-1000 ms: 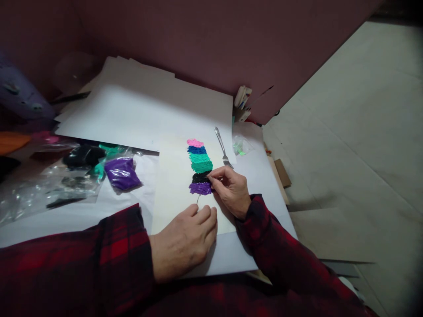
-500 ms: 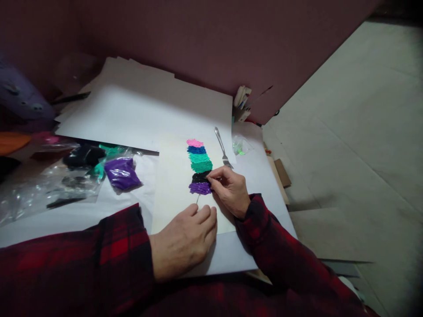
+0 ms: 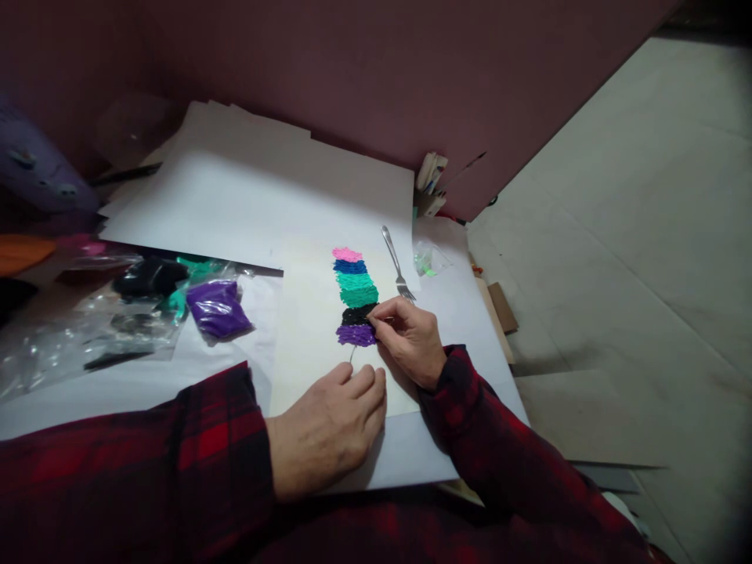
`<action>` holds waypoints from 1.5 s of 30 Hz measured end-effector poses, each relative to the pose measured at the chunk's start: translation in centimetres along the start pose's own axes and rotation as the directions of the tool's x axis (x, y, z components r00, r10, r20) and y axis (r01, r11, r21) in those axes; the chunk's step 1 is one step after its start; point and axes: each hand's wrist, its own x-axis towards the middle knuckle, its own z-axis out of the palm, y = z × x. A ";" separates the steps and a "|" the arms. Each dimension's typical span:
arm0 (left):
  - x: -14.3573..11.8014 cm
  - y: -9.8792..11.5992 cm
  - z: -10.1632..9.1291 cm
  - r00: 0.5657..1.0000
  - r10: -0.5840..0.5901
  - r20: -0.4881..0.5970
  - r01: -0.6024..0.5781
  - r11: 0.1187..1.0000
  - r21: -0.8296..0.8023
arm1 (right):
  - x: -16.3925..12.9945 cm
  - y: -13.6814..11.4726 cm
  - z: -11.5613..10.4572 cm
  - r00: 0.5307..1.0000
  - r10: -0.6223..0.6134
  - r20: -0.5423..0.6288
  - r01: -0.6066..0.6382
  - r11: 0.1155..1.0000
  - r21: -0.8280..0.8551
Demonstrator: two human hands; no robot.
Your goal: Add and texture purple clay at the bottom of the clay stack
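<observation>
A cream sheet of paper (image 3: 305, 313) carries a column of textured bands in pink, blue, light green, green, black and purple, which look like soft modelling clay. With thumb and index finger pinched, my right hand (image 3: 410, 337) touches the right end of the black band (image 3: 356, 316); whatever is in the pinch is too small to make out. My left hand (image 3: 334, 419) rests on the sheet below the purple band (image 3: 355, 335), fingers bent and slightly apart, thumb hidden. A thin dark line runs from the purple band toward its index finger. A fork (image 3: 397, 262) lies above my right hand.
Large white sheets (image 3: 258, 180) are stacked at the back, against a dark wall. On the left lie a purple clay packet (image 3: 217, 309), a black packet (image 3: 150, 278) and clear plastic wrappers. A small clear bag with green bits (image 3: 428, 258) sits near the table's right edge.
</observation>
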 end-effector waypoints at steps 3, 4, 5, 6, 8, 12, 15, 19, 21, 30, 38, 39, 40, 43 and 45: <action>0.0 -0.1 0.0 1.000 -0.003 0.003 0.003 1.000 0.002 | 0.0 -0.1 0.0 1.000 0.002 -0.016 -0.001 1.000 0.007; 0.1 -0.1 0.0 1.000 -0.004 0.006 0.004 1.000 0.000 | 0.0 -0.1 0.0 1.000 0.003 -0.022 -0.002 1.000 0.009; 0.1 -0.1 -0.1 1.000 -0.004 0.010 0.004 1.000 -0.001 | 0.0 -0.1 0.0 1.000 0.003 -0.026 -0.003 1.000 0.009; 0.1 -0.2 -0.1 1.000 -0.003 0.013 0.003 1.000 -0.003 | 0.0 -0.1 0.0 1.000 0.003 -0.026 -0.003 1.000 0.008; 0.2 -0.2 -0.1 1.000 0.001 0.018 -0.001 1.000 -0.005 | 0.0 -0.1 0.0 1.000 0.003 -0.024 -0.003 1.000 0.008; 0.2 -0.2 -0.2 1.000 -0.003 0.021 0.003 1.000 -0.003 | -0.1 -0.1 0.0 1.000 0.016 -0.017 -0.016 1.000 0.015; 0.2 -0.1 -0.3 1.000 -0.002 0.023 0.002 1.000 -0.006 | -0.1 -0.1 0.0 1.000 0.012 -0.007 -0.012 1.000 0.015; 0.1 -0.1 -0.2 1.000 0.002 0.027 -0.001 1.000 -0.011 | -0.1 -0.1 0.0 1.000 0.002 0.021 -0.002 1.000 0.003; 0.1 0.0 -0.1 1.000 0.001 0.019 -0.001 1.000 -0.010 | -0.1 -0.1 0.0 0.999 0.004 0.032 -0.004 1.000 -0.002; 0.2 -0.2 -0.2 1.000 0.002 0.016 -0.002 1.000 -0.005 | -0.1 -0.1 0.0 1.000 0.012 -0.025 -0.012 1.000 0.018; 0.1 -0.2 -0.1 1.000 0.004 0.013 -0.003 1.000 -0.003 | -0.1 -0.1 0.0 1.000 0.009 0.007 -0.009 1.000 -0.001; 0.1 -0.2 -0.1 1.000 0.004 0.013 -0.003 1.000 -0.004 | 0.0 -0.1 0.0 1.000 0.010 0.012 -0.010 1.000 0.000; 0.2 -0.2 -0.1 1.000 0.004 0.012 -0.004 1.000 -0.003 | 0.0 -0.2 -0.1 1.000 0.010 0.018 -0.010 1.000 0.001; 0.2 -0.2 -0.1 1.000 0.003 0.010 -0.003 1.000 -0.006 | -0.1 -0.3 -0.1 1.000 0.006 0.016 -0.006 1.000 -0.002; 0.1 -0.2 -0.1 1.000 0.000 0.011 0.000 1.000 -0.010 | -0.1 -0.3 0.0 1.000 0.006 -0.010 -0.006 1.000 0.000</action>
